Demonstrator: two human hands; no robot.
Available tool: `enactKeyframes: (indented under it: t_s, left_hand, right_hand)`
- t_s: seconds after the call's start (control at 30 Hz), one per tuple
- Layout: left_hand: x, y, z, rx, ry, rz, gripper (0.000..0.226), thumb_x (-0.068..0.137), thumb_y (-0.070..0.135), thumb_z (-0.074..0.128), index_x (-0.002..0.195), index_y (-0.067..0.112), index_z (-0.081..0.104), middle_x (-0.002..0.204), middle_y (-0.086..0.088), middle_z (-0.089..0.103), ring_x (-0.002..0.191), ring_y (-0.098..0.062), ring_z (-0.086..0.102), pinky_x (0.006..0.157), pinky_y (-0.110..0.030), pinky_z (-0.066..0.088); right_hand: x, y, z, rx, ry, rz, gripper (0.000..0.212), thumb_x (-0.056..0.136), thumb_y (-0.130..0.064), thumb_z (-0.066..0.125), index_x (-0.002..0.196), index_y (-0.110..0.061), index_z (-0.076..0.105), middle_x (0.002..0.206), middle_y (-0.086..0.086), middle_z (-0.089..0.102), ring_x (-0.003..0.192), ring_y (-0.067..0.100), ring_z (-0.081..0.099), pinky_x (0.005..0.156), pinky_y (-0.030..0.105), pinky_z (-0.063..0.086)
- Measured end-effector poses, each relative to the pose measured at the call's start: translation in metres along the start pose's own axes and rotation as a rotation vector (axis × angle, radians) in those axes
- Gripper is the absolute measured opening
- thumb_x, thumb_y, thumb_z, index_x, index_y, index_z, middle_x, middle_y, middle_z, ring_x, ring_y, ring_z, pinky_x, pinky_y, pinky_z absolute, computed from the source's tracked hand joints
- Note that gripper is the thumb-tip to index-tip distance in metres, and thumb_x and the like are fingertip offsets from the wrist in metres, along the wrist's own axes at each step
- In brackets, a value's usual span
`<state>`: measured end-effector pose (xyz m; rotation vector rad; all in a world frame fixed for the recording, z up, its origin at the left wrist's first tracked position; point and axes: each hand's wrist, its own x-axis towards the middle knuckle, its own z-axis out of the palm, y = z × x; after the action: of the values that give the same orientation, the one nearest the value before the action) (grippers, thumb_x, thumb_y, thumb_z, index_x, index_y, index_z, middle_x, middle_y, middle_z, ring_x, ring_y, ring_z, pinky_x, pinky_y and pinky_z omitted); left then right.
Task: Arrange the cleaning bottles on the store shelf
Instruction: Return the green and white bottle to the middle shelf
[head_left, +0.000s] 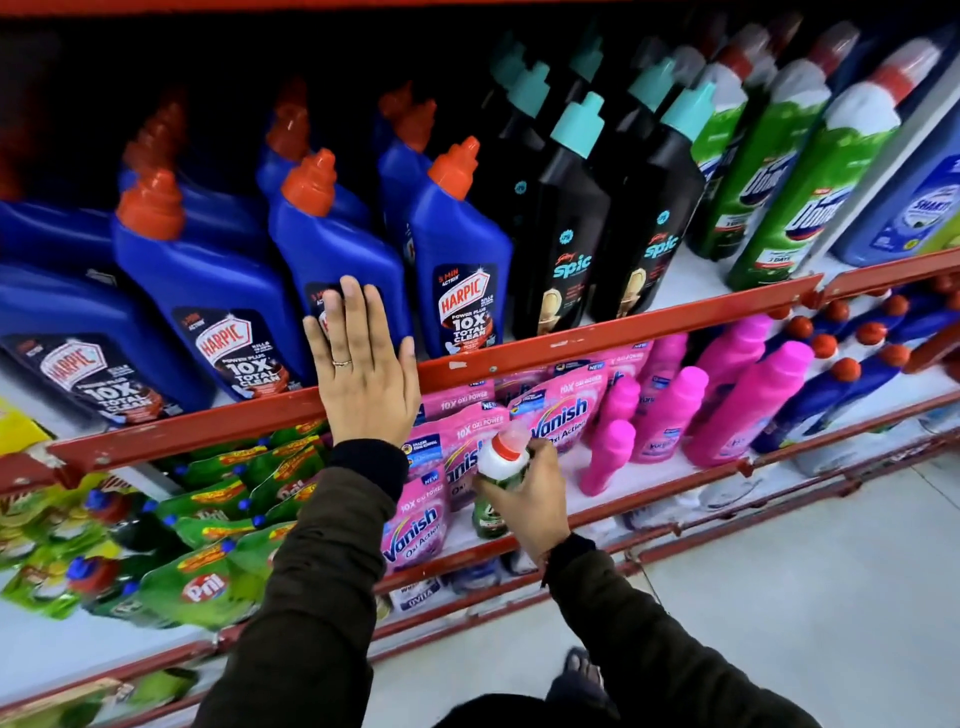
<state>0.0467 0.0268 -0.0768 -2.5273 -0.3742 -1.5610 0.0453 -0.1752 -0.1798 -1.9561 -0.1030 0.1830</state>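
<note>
Sleeves in dark fabric are framing the near view; right hand (524, 499) is gripping a green bottle (491, 512) with a white shoulder and red cap, fingers curled around its neck, holding it in front of the lower shelf's pink Vanish pouches (415, 525); left hand (363, 374) is pressing flat against a blue Harpic bottle (332, 254) over the red shelf rail (571, 348), fingers together and extended, thumb out to the side; ring showing on one finger.

Risks, as judged: the neck grip is looking marginal, so the green bottle could be slipping or swinging into the pouches; the push on the Harpic bottle could be tipping it back into the row behind, since those bottles are standing close-packed.

Upper shelf is carrying Harpic rows, then black Spic bottles (571, 228), then matching green bottles (789, 192) far right; that group is probably where the held bottle is belonging.
</note>
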Motion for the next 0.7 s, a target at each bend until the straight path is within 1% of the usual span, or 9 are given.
enactKeyframes:
  t_s: [0.03, 0.13, 0.23, 0.33, 0.47, 0.53, 0.6, 0.63, 0.7]
  left_hand:
    - [0.0, 0.0, 0.0, -0.001, 0.002, -0.001, 0.061, 0.11, 0.031, 0.038, 0.157, 0.001, 0.013, 0.159, -0.024, 0.016, 0.152, -0.034, 0.001, 0.13, -0.047, -0.006]
    - [0.0, -0.001, 0.0, -0.006, 0.011, -0.003, 0.063, 0.11, 0.03, 0.039, 0.158, 0.002, 0.011, 0.158, -0.024, 0.016, 0.159, -0.028, -0.013, 0.13, -0.046, -0.006]
    - [0.0, -0.001, 0.0, 0.004, 0.007, -0.008, 0.065, 0.11, 0.03, 0.039, 0.159, 0.004, 0.007, 0.159, -0.023, 0.015, 0.157, -0.021, -0.022, 0.13, -0.047, -0.007]
    - [-0.001, -0.001, 0.0, -0.003, 0.019, -0.005, 0.07, 0.11, 0.03, 0.039, 0.162, 0.004, 0.0, 0.16, -0.024, 0.012, 0.157, -0.021, -0.022, 0.13, -0.047, -0.008]
    - [-0.002, -0.001, 0.001, -0.023, 0.025, 0.001, 0.072, 0.11, 0.029, 0.036, 0.163, 0.004, -0.007, 0.169, -0.016, -0.008, 0.158, -0.022, -0.021, 0.13, -0.046, -0.009]
    - [0.0, -0.002, 0.003, -0.025, 0.033, 0.009, 0.071, 0.11, 0.029, 0.037, 0.163, 0.003, -0.004, 0.171, -0.01, -0.018, 0.158, -0.023, -0.019, 0.13, -0.047, -0.007]
    - [0.0, -0.003, 0.003, -0.037, 0.055, 0.018, 0.071, 0.11, 0.028, 0.038, 0.163, 0.002, -0.001, 0.171, -0.008, -0.018, 0.159, -0.024, -0.017, 0.13, -0.048, -0.005]
    - [-0.002, -0.003, 0.003, -0.042, 0.061, 0.023, 0.07, 0.11, 0.028, 0.038, 0.163, 0.001, 0.0, 0.171, -0.008, -0.017, 0.159, -0.024, -0.016, 0.13, -0.048, -0.005]
    - [-0.002, -0.002, 0.002, -0.047, 0.066, 0.03, 0.07, 0.11, 0.028, 0.038, 0.163, 0.001, 0.001, 0.171, -0.009, -0.016, 0.159, -0.025, -0.015, 0.13, -0.049, -0.003]
  right_hand:
    - [0.0, 0.001, -0.006, 0.05, 0.022, 0.002, 0.071, 0.071, -0.021, 0.098, 0.124, -0.009, 0.054, 0.117, 0.008, 0.067, 0.105, 0.025, 0.07, 0.09, 0.026, 0.06]
    - [-0.001, -0.007, -0.031, 0.205, 0.122, -0.029, 0.067, 0.069, -0.026, 0.099, 0.123, -0.014, 0.061, 0.114, 0.007, 0.074, 0.105, 0.026, 0.074, 0.094, 0.036, 0.063]
    - [0.003, -0.037, -0.065, 0.288, 0.233, -0.123, 0.073, 0.063, -0.041, 0.099, 0.124, -0.021, 0.067, 0.116, 0.003, 0.078, 0.107, 0.022, 0.075, 0.095, 0.031, 0.063]
    - [0.012, -0.076, -0.107, 0.307, 0.38, -0.281, 0.072, 0.062, -0.043, 0.101, 0.126, -0.031, 0.07, 0.118, -0.003, 0.079, 0.109, 0.015, 0.076, 0.094, 0.027, 0.064]
    - [0.019, -0.128, -0.157, 0.314, 0.555, -0.502, 0.068, 0.066, -0.044, 0.1, 0.123, -0.05, 0.063, 0.119, -0.012, 0.077, 0.108, 0.01, 0.076, 0.089, 0.025, 0.063]
    - [0.024, -0.149, -0.181, 0.286, 0.638, -0.587, 0.064, 0.069, -0.047, 0.099, 0.121, -0.049, 0.061, 0.115, -0.017, 0.074, 0.103, 0.001, 0.072, 0.084, 0.016, 0.058]
    - [0.031, -0.167, -0.203, 0.261, 0.702, -0.632, 0.063, 0.072, -0.053, 0.096, 0.124, -0.039, 0.063, 0.114, -0.016, 0.072, 0.101, -0.001, 0.067, 0.083, 0.012, 0.053]
    - [0.034, -0.173, -0.213, 0.251, 0.732, -0.65, 0.063, 0.074, -0.055, 0.095, 0.125, -0.035, 0.064, 0.113, -0.017, 0.072, 0.1, -0.002, 0.066, 0.082, 0.014, 0.053]
    - [0.044, -0.185, -0.232, 0.234, 0.793, -0.694, 0.057, 0.075, -0.056, 0.093, 0.121, -0.041, 0.062, 0.113, -0.02, 0.072, 0.104, -0.002, 0.068, 0.085, 0.021, 0.058]
